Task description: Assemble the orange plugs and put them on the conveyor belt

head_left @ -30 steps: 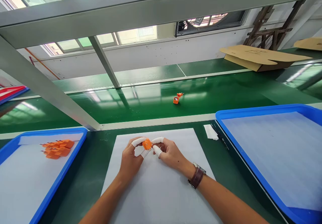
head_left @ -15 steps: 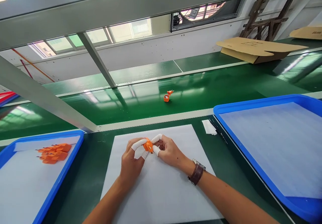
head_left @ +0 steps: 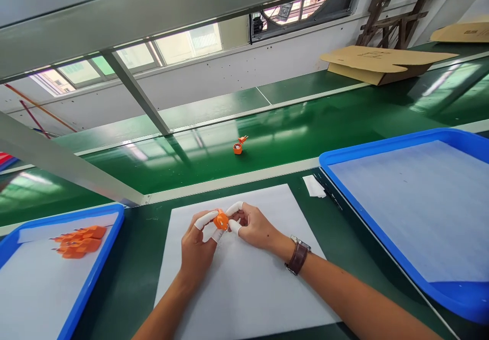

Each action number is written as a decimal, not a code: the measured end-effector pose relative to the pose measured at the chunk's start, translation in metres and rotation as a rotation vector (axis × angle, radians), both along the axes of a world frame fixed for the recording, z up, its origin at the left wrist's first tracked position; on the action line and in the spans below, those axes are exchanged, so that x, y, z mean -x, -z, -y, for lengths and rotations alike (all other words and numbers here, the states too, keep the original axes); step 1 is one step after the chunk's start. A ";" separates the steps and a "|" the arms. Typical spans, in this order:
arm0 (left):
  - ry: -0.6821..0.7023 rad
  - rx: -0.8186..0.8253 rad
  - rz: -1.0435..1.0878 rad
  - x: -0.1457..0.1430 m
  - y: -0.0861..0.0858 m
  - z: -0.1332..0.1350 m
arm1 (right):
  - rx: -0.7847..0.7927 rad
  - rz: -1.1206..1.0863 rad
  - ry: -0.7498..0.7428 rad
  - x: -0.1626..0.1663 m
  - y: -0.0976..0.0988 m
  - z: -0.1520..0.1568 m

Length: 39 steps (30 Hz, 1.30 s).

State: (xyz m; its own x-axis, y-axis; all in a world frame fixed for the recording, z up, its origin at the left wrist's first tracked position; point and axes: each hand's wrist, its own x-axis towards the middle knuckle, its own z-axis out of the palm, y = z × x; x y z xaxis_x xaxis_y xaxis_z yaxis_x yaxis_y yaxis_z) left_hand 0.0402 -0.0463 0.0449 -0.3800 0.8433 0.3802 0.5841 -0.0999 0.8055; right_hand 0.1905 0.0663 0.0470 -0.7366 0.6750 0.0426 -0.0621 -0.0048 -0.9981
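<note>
A small orange plug (head_left: 220,221) is held just above the white sheet (head_left: 244,284). My left hand (head_left: 198,248) is closed on its left side, thumb and forefinger pinching it. My right hand (head_left: 255,225) grips at the plug's right edge with thumb and forefinger; exactly what those tips press on is partly hidden. White finger covers wrap the thumbs and forefingers of both hands. Several more orange plugs (head_left: 80,242) with prongs lie together in the left blue tray (head_left: 100,263).
On the green surface beyond the bench stands an opened orange piece (head_left: 237,148). A larger blue tray (head_left: 367,218) lined with white is at right, beside a white scrap (head_left: 314,186). A metal post (head_left: 76,164) rises at left; cardboard (head_left: 385,65) lies far right.
The plug has turned a little between my fingers, showing a rounder face. The orange piece on the green surface has shifted slightly left. The whole view has moved a little.
</note>
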 end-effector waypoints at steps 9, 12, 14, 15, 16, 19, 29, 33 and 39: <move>0.040 -0.019 0.040 -0.004 -0.001 -0.001 | 0.151 -0.071 -0.020 0.001 0.002 -0.005; 0.030 -0.008 0.119 -0.005 0.000 -0.002 | 0.150 -0.096 -0.028 0.001 0.001 -0.006; 0.022 0.003 0.154 -0.004 0.000 -0.003 | 0.136 -0.100 -0.040 0.001 0.000 -0.005; 0.018 0.003 0.163 -0.003 0.000 -0.003 | 0.128 -0.099 -0.043 0.001 0.000 -0.005; 0.014 -0.001 0.167 -0.003 0.001 -0.003 | 0.118 -0.096 -0.044 0.001 0.000 -0.004; 0.003 -0.003 0.153 -0.003 0.001 -0.004 | 0.088 -0.078 -0.031 0.001 0.000 -0.003; -0.003 0.009 0.030 0.001 0.001 0.001 | 0.074 -0.056 -0.046 -0.001 0.000 -0.001; 0.018 0.036 0.036 0.000 0.002 0.001 | 0.123 -0.055 -0.037 0.000 0.005 -0.004; 0.048 0.043 0.168 0.004 0.004 -0.002 | 0.127 -0.084 -0.047 0.001 0.005 -0.006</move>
State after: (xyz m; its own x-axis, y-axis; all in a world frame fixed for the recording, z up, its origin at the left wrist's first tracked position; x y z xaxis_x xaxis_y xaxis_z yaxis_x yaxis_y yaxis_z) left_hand 0.0360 -0.0447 0.0408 -0.3945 0.8758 0.2780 0.4360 -0.0879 0.8956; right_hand 0.1894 0.0725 0.0420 -0.7650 0.6436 0.0218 -0.1421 -0.1356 -0.9805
